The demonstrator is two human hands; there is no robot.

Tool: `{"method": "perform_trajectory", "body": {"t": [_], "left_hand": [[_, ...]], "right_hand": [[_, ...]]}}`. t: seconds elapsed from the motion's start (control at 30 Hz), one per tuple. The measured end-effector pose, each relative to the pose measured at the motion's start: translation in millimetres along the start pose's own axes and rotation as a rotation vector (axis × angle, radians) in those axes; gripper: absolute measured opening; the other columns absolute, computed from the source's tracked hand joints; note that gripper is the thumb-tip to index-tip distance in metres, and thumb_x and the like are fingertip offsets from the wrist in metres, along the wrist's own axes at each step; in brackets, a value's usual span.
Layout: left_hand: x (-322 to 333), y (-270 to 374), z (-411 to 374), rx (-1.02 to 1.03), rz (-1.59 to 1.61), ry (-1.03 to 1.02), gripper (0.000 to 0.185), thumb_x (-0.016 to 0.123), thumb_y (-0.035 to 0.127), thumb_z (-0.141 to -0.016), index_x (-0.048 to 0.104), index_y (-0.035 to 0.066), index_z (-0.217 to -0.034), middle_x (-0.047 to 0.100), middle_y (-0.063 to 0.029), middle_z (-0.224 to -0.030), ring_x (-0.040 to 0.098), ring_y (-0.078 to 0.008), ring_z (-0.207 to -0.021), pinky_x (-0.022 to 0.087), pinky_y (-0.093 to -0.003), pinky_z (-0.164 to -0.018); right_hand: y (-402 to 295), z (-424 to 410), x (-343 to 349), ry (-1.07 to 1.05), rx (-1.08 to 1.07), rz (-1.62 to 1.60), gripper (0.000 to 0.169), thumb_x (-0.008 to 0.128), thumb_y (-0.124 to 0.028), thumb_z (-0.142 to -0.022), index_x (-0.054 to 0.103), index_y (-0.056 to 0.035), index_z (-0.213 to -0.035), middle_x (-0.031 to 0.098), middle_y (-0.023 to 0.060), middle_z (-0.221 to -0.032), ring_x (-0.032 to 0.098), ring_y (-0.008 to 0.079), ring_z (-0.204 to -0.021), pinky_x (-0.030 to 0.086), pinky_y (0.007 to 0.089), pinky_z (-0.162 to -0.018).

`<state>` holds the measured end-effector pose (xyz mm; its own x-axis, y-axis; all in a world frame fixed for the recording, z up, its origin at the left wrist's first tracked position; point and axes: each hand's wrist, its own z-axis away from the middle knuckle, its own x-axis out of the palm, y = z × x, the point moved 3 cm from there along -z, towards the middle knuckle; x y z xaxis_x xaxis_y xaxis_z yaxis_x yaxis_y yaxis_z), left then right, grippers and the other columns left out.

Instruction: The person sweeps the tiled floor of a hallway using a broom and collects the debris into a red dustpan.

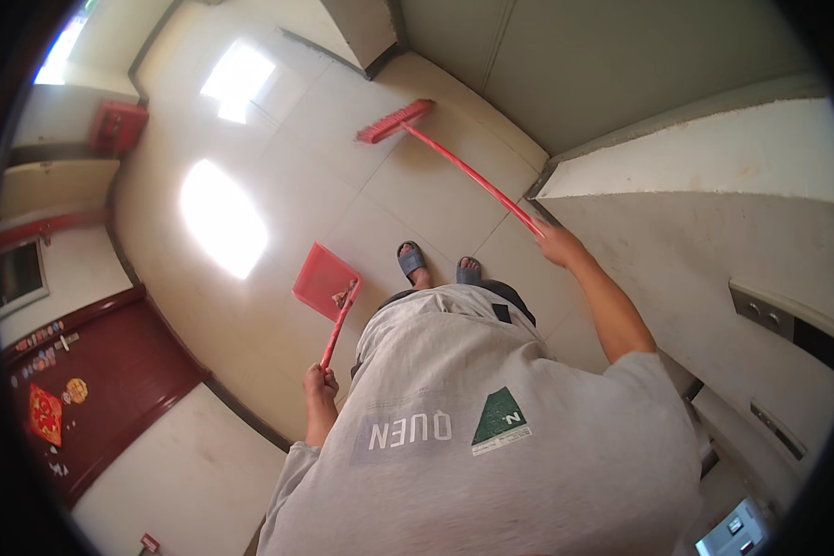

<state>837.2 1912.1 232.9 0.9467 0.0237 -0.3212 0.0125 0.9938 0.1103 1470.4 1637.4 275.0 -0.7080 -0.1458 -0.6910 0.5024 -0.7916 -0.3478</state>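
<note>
My left hand (320,387) grips the red handle of a long-handled dustpan (314,272), whose pan is low beside my feet. A little crumpled litter (340,297) lies in the pan near the base of its handle. Out to the right, my right hand (557,243) is closed around the upper part of a red broom handle (483,182). The red bristle head of the broom (396,121) is ahead of me, over the tiled floor. Whether its bristles touch the tiles I cannot tell.
Pale floor tiles (333,160) carry bright patches of reflected light. At the right stand a grey-green door panel (639,69) and a wall (653,229) with a metal button panel (761,309). To the left are a dark red door (132,361) and a red box (118,127) on the wall.
</note>
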Motion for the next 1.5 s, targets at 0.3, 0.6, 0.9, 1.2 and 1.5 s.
{"method": "perform_trajectory", "body": {"t": [0.3,0.6,0.9,1.2,1.5], "left_hand": [[1,-9,-12,-0.008,0.013,0.001,0.021,0.043,0.029,-0.100,0.049,0.016,-0.084,0.049,0.0026,-0.055,0.044,-0.0081,-0.038,0.036,-0.0192,-0.032],[-2,-9,-9,-0.054,0.012,-0.016,0.016,0.046,0.024,-0.097,0.049,0.014,-0.085,0.051,0.0002,-0.056,0.045,-0.0088,-0.039,0.039,-0.0208,-0.032],[-14,2,-20,0.030,0.002,0.026,0.015,0.048,0.023,-0.096,0.051,0.014,-0.084,0.052,0.0007,-0.056,0.046,-0.0084,-0.039,0.038,-0.0207,-0.033],[-35,-9,-55,0.019,0.011,-0.035,0.020,0.046,0.026,-0.095,0.050,0.017,-0.078,0.051,0.0021,-0.055,0.042,-0.0080,-0.037,0.032,-0.0237,-0.032],[-31,2,-44,-0.015,0.041,0.111,0.020,0.048,0.027,-0.094,0.050,0.016,-0.077,0.051,0.0019,-0.054,0.042,-0.0083,-0.036,0.031,-0.0239,-0.032]], "right_hand": [[41,246,29,-0.142,0.222,0.217,0.051,0.052,-0.026,-0.097,0.045,-0.0175,-0.146,0.067,0.0238,-0.079,0.065,0.0435,-0.072,0.051,0.0535,-0.068],[15,94,49,-0.177,0.070,0.305,0.059,0.054,-0.022,-0.094,0.037,-0.0170,-0.150,0.068,0.0252,-0.084,0.067,0.0419,-0.077,0.052,0.0529,-0.071],[-166,-141,6,-0.096,-0.110,0.212,0.057,0.049,-0.020,-0.093,0.039,-0.0169,-0.150,0.068,0.0252,-0.107,0.066,0.0409,-0.098,0.053,0.0476,-0.083],[-103,-48,-60,-0.047,-0.016,0.287,0.054,0.053,-0.029,-0.094,0.043,-0.0277,-0.147,0.067,0.0220,-0.115,0.065,0.0406,-0.102,0.052,0.0482,-0.087],[-42,-28,-129,-0.077,0.301,0.247,0.054,0.056,-0.028,-0.094,0.046,-0.0247,-0.147,0.070,0.0200,-0.110,0.069,0.0356,-0.089,0.056,0.0442,-0.078]]}}
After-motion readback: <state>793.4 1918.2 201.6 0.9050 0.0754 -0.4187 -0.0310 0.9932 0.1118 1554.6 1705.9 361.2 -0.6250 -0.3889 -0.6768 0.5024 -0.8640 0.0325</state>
